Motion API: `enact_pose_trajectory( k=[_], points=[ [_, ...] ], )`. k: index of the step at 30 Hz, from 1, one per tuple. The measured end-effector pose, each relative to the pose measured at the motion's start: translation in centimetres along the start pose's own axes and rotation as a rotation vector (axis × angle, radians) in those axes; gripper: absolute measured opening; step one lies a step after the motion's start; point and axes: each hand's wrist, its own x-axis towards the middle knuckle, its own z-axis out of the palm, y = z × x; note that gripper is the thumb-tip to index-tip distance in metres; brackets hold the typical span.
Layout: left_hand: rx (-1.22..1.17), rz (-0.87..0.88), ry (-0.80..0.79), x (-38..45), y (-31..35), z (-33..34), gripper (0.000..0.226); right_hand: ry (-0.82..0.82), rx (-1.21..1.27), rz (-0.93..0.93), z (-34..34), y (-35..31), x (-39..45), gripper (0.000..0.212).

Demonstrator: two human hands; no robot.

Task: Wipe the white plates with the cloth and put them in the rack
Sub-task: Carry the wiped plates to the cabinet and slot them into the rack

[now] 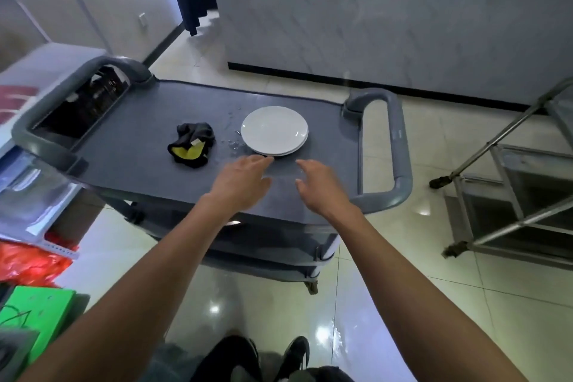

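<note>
A grey cart point(130, 164) on the tiled floor point(403, 304) carries everything. On its flat top, a stack of white plates point(274, 130) sits right of centre. A crumpled black-and-yellow cloth point(192, 144) lies to their left, with water drops point(232, 143) between.

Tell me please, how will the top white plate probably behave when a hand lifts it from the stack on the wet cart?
The top white plate looks glazed, and water drops lie beside it, so it may be slippery. It is probably stiff and breakable. Resting on another plate, it might slide before it lifts. Neither the left hand nor the right hand holds it.
</note>
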Motion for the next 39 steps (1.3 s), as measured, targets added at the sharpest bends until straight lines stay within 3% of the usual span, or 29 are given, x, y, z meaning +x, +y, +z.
enact_pose_trajectory(
  k=[8, 23, 33, 39],
  points=[
    [-0.124, -0.057, 0.017, 7.9, -4.2, 1.3, 0.052, -0.041, 0.079, 0.089, 1.5, 1.0, 7.6, 0.055],
    [-0.357, -0.142, -0.116, 23.8, -13.1, 4.3, 0.057, 0.129, 0.398, 0.566, 4.7, 1.0, 19.1, 0.059],
    [-0.449, -0.207, -0.174, 27.3, -13.8, 5.2, 0.059, 0.096, 0.441, 0.630, 5.8, 1.2, 21.3, 0.069],
    [-0.504, -0.241, -0.194, 28.2, -13.5, 5.1, 0.060, 0.168, 0.529, 0.601, 6.2, 1.3, 22.2, 0.059]
  ],
)
